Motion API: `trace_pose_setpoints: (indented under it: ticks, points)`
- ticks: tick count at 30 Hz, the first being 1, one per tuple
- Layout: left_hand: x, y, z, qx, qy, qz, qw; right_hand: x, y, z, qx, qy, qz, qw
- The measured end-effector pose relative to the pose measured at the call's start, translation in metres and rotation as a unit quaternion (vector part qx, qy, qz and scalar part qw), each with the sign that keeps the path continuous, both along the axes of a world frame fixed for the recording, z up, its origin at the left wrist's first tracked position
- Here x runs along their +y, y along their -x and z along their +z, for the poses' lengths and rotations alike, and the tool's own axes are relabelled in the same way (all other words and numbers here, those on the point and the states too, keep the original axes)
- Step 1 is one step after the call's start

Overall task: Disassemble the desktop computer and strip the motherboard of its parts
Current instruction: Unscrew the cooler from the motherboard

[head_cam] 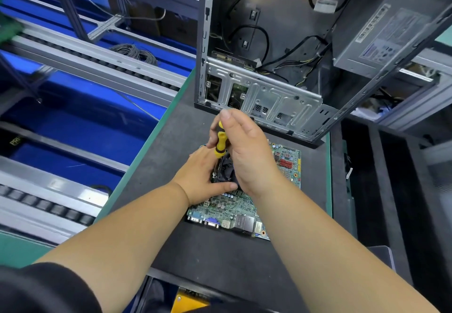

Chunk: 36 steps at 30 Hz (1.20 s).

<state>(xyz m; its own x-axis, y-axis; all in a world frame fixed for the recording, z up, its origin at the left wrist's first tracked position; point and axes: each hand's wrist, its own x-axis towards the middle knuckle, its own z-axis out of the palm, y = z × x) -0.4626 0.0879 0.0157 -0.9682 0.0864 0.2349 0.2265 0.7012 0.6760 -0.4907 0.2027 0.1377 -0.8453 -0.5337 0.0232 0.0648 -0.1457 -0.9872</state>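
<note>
A green motherboard [234, 205] lies flat on the dark mat, its port row facing me. A black cooler fan [226, 171] sits on its middle, mostly hidden by my hands. My right hand [247, 151] grips a yellow and black screwdriver [220, 143], held nearly upright with its tip down at the fan's left edge. My left hand [203, 178] holds the fan from the left, thumb along its near side. The open computer case [269, 68] stands behind the board, with loose black cables and a grey power supply [389, 41] inside.
The dark mat [195, 251] covers a green-edged bench. A roller conveyor [97, 66] and blue bins [73, 122] run along the left. Dark trays [381, 190] stand to the right. A yellow object [188, 300] shows below the bench's near edge.
</note>
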Motion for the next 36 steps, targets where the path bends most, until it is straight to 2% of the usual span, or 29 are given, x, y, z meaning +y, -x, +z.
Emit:
trace_pose_setpoints:
  ticks: [4, 7, 11, 14, 16, 22, 28, 32, 36]
  points:
    - [0.001, -0.001, -0.002, 0.007, 0.022, -0.006, 1.000, -0.001, -0.005, -0.006, 0.024, 0.019, -0.012, 0.999]
    - [-0.001, -0.001, -0.002, 0.020, -0.003, -0.022, 1.000, -0.002, -0.001, -0.007, 0.024, 0.043, 0.009, 0.999]
    - [0.000, -0.002, 0.000, 0.007, -0.022, -0.020, 1.000, -0.005, 0.011, -0.001, -0.040, 0.098, 0.086, 0.991]
    - [0.001, -0.003, 0.002, 0.004, -0.016, -0.011, 1.000, -0.004, 0.018, 0.004, -0.063, 0.093, 0.160, 0.981]
    - [0.001, -0.003, 0.002, 0.005, -0.015, -0.012, 1.000, 0.000, 0.019, 0.006, -0.063, 0.083, 0.174, 0.979]
    - [-0.001, 0.001, -0.001, -0.007, 0.022, -0.016, 1.000, 0.011, 0.007, 0.000, -0.060, 0.036, 0.048, 0.996]
    - [0.000, 0.001, -0.004, -0.008, 0.045, -0.006, 0.999, -0.006, -0.003, -0.003, -0.031, 0.074, 0.043, 0.996]
    - [0.001, -0.002, 0.001, -0.001, 0.015, -0.004, 1.000, -0.010, 0.016, 0.001, -0.092, 0.098, 0.131, 0.982]
    - [0.001, -0.003, 0.004, -0.023, 0.007, 0.000, 1.000, -0.010, 0.025, 0.004, -0.093, 0.082, 0.238, 0.963]
